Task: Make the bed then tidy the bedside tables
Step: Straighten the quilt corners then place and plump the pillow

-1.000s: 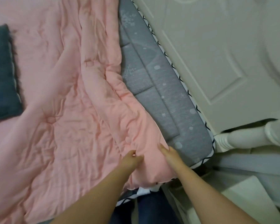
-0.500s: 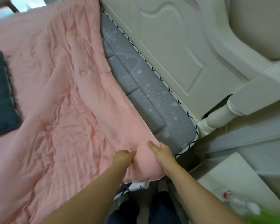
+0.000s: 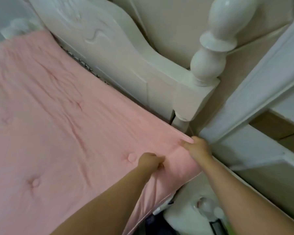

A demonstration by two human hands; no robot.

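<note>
Big pink quilt (image 3: 61,133) now spread flat, right up to the white headboard (image 3: 119,53). A moment ago bunched up in folds, with a wide strip of grey mattress bare beside it; now that grey strip covered, only a thin patterned edge peeking out by the headboard. Dark pillow no longer in sight, maybe just out of view. Round white bedpost (image 3: 212,53) standing at the corner. White bedside table (image 3: 182,212) low on the right, just beside the bed, with a clear bottle (image 3: 205,205) lying on it, blurry. Left hand (image 3: 150,162) curled tight round a bunch of quilt near the side edge. Right hand (image 3: 198,147) pinching the very corner of the quilt, close to the foot of the bedpost. Both hands full of quilt, none let go. Looks like the pull-up step almost done: corner reaches the top of the bed. Probably next: lay the corner down, smooth the long wrinkles, find the pillow. Bedside table not yet tidied.
</note>
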